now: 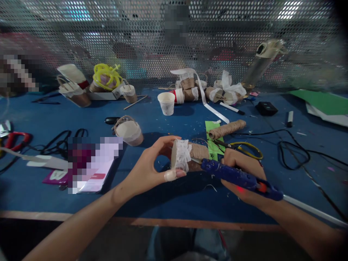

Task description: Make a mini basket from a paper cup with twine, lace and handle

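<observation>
Grips a twine-wrapped cup (199,154) in the left hand (148,165), with fingers curled over the far side and a thumb, banded by a pale strip, along the near side. Holds it on its side, just behind the middle of the front edge of the counter (152,204). Cannot tell whether it touches the surface below. Has white lace (182,155) gathered around its left end.

Grips a blue glue gun (233,175) in the right hand (241,158), with fingers closed around the handle. Points the nozzle leftward at the border between lace and twine; cannot tell whether it touches. Shows a pale rod (312,207) running out of the back, towards the counter's right front corner.

Behind the right hand, has a twine roll (228,129) lying partly over a green strip (209,127). Bears a few dark letters on that strip, too small to read. Has yellow-handled scissors (248,149) just beside it.

Towards the left front corner, has a booklet (94,183) with a red block, too blurred to read, and a purple packet (56,177) with a white patch, likewise illegible. Towards the back edge, has a white cup (167,105) before stacked cups (178,96) with red printing, not readable from here.
</observation>
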Demonstrator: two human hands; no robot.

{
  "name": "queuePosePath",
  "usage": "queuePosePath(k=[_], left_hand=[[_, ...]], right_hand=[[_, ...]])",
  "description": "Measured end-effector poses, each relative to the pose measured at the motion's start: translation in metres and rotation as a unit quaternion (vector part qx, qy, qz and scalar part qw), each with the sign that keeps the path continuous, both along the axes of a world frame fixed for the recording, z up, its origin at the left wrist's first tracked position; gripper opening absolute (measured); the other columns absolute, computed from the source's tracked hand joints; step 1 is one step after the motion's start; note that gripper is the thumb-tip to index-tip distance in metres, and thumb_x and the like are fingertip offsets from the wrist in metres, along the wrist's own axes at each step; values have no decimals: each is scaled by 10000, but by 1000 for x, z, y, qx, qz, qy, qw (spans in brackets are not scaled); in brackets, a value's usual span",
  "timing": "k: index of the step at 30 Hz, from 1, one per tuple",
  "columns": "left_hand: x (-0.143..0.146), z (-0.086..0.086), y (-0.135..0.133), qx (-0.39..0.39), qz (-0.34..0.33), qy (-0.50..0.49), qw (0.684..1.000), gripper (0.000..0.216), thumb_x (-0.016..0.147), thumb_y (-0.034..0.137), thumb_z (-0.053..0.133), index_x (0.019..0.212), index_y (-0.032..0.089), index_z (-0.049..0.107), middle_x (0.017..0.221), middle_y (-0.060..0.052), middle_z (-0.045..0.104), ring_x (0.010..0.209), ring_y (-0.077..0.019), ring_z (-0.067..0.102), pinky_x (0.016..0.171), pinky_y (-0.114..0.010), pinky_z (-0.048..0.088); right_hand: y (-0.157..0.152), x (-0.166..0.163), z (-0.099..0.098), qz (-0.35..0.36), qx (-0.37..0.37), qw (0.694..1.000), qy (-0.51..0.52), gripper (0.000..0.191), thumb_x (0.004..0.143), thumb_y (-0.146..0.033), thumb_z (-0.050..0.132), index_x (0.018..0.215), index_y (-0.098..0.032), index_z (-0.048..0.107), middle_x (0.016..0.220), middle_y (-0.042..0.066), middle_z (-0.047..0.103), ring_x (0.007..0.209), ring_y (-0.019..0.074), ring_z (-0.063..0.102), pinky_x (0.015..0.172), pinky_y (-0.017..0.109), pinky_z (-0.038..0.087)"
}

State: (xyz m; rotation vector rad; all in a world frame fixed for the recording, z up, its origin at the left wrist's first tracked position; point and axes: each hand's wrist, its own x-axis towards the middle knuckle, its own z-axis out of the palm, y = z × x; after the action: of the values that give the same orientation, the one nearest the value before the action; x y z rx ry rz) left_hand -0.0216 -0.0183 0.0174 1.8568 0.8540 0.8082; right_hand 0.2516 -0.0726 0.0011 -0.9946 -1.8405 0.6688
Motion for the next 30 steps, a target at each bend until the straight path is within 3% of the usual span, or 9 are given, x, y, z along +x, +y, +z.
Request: queuePosePath(k=[20, 30], left_hand=[[-2, -6, 3, 36, 3, 14, 999, 650, 801, 341, 810, 1360, 266, 487, 1284, -67, 656, 1066, -222, 665, 890, -312, 556], [-1, -3, 4, 44, 5, 10, 999, 638, 798, 334, 814, 1347, 261, 498, 1258, -58, 669, 1046, -205, 667, 892, -294, 553]], right_hand=[[2, 2, -1, 14, 44, 998, 32, 219, 815, -130, 700, 758, -228, 513, 707, -8, 518, 606, 155, 500, 559, 323, 368], [4, 1, 0, 9, 51, 998, 31, 225, 803, -93, 692, 745, -217, 512, 705, -17, 506, 605, 138, 497, 558, 305, 372]])
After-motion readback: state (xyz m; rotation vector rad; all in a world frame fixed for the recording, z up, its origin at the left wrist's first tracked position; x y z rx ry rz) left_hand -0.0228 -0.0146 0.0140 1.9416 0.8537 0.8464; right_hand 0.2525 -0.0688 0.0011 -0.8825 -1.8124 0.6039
